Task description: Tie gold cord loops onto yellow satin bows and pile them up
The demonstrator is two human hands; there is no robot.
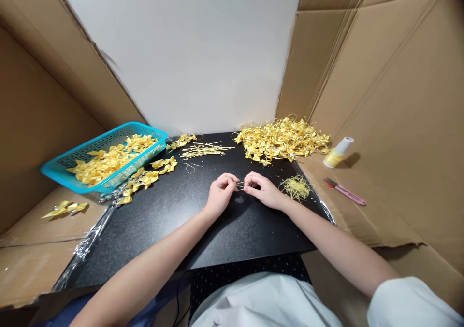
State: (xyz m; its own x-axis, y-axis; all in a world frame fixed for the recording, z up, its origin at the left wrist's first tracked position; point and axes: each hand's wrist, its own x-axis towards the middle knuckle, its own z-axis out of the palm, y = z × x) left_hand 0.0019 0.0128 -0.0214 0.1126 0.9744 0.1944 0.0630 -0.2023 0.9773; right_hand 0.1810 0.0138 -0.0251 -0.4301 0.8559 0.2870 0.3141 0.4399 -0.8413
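Note:
My left hand (222, 191) and my right hand (264, 190) are close together above the middle of the black table (174, 211). Both are pinched on a thin yellow cord (240, 186), which spans the small gap between the fingertips. Beyond my left hand lie a bundle of cut yellow cords (205, 149) and one looped cord (191, 166). A tangle of short cord scraps (296, 188) is to the right of my right hand. The fingertips partly hide the held cord.
A blue plastic basket (78, 186) of yellow ribbon bows stands left, with silver beads (115, 197) beside it. A heap of yellow bows (284, 138) lies back right. Right of it are a white spool (340, 151) and a pink-handled cutter (346, 191). Cardboard walls (391, 85) flank the table.

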